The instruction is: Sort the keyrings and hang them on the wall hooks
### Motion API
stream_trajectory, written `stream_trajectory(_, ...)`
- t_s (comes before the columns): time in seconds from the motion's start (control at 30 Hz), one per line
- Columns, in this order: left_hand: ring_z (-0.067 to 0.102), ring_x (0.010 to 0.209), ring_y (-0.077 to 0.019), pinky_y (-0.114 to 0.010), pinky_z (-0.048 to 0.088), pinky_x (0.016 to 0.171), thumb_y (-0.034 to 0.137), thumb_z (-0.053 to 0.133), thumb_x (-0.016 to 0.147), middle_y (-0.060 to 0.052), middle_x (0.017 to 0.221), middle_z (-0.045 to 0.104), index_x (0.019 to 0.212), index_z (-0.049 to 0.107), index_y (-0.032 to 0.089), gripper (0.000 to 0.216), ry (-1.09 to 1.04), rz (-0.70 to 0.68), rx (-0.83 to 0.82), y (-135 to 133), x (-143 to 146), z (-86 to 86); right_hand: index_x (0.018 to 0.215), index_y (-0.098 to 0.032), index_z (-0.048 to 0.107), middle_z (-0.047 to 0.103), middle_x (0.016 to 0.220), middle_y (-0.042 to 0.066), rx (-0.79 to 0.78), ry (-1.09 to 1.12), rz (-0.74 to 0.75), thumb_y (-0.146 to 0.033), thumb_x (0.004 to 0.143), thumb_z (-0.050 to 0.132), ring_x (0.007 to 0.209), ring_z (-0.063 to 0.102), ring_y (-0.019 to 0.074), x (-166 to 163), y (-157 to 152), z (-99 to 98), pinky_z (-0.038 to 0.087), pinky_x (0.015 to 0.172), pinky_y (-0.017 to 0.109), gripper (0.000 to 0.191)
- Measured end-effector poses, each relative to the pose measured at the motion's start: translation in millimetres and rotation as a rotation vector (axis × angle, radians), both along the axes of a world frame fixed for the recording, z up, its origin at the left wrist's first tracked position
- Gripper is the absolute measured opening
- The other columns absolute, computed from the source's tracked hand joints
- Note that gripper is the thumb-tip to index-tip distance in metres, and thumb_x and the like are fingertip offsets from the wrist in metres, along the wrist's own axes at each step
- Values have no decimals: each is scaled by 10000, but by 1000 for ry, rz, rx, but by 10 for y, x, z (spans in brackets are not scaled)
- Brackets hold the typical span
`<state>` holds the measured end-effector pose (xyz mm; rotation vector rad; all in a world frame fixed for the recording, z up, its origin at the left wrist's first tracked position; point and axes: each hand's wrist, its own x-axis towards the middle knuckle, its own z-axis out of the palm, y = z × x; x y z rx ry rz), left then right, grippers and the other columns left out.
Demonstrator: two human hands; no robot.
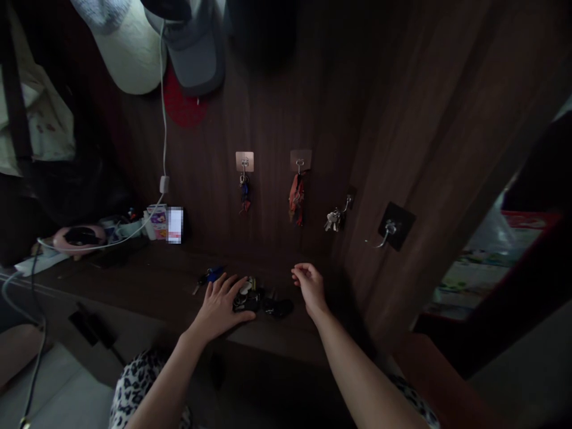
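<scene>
My left hand [222,307] lies with its fingers spread on the dark wooden shelf, holding nothing that I can see. Just beyond its fingertips is a key with a blue tag [213,274]. To its right, close to the thumb, sits a bunch of keys [248,298] with a pale round fob. A black key fob [277,306] lies further right, between my two hands. My right hand [310,286] hovers above the right part of the shelf, thumb and fingers pinched together. Whatever is in that pinch, if anything, is too small to make out.
Adhesive hooks on the back panel carry dark blue keys [244,193], a red-orange bunch [297,199] and silver keys [333,219]. A bare hook [391,227] is on the right side panel. Caps [192,56] hang above; a white cable [164,131] runs down to the shelf's left.
</scene>
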<state>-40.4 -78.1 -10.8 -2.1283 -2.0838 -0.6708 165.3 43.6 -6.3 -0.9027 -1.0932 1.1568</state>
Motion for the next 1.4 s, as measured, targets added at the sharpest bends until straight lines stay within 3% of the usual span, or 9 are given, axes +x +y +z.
stream_trajectory(0.23,218,1304,-331,-579,162,1021,664,462,701,-73,1350,416,1312,372,319,708,18,50,-46,145,296,15,719,-181,562,588,646,-10,9,-84,20,-285,594,602,580,545,124,-21,-13,8,382,484,213,167)
stream_trajectory(0.4,225,1299,-345,-598,151,1013,658,447,714,-82,1330,437,1291,400,296,682,21,52,-83,384,500,63,692,-188,561,601,625,-1,150,-216,54,-274,635,558,632,570,154,-33,-27,-7,426,601,258,103)
stream_trajectory(0.6,269,1289,-293,-577,191,1014,593,328,817,-30,1286,493,1209,474,331,494,-39,-50,-43,669,536,121,727,-191,577,626,688,24,263,-437,-6,-270,704,484,663,577,175,-25,5,-64,442,645,288,124)
stream_trajectory(0.77,374,1236,-207,-440,250,1039,409,332,885,23,1162,602,1069,578,306,324,-136,-228,-27,831,479,146,909,-242,640,655,979,28,412,-743,-8,-243,776,439,947,553,198,-44,-26,-52,394,847,345,240)
stream_trajectory(0.97,439,1191,-193,-366,310,1015,331,410,859,-1,1092,643,1038,618,261,283,-193,-282,21,863,441,122,927,-289,661,591,1133,22,306,-1066,-55,-309,815,462,1042,503,230,-93,-81,-25,371,842,369,230)
stream_trajectory(1.17,547,1048,-170,-289,390,931,251,454,817,-10,982,673,905,663,242,227,-284,-225,80,812,413,124,906,-258,664,624,1078,36,246,-1136,-146,-350,813,462,1029,509,233,-81,-93,-9,356,835,356,241)
stream_trajectory(1.4,573,962,-168,-298,404,897,186,450,784,16,938,682,861,660,253,234,-312,-106,132,805,343,93,819,-251,663,676,948,43,217,-1149,-290,-286,827,437,900,562,219,201,33,-37,358,762,347,229)
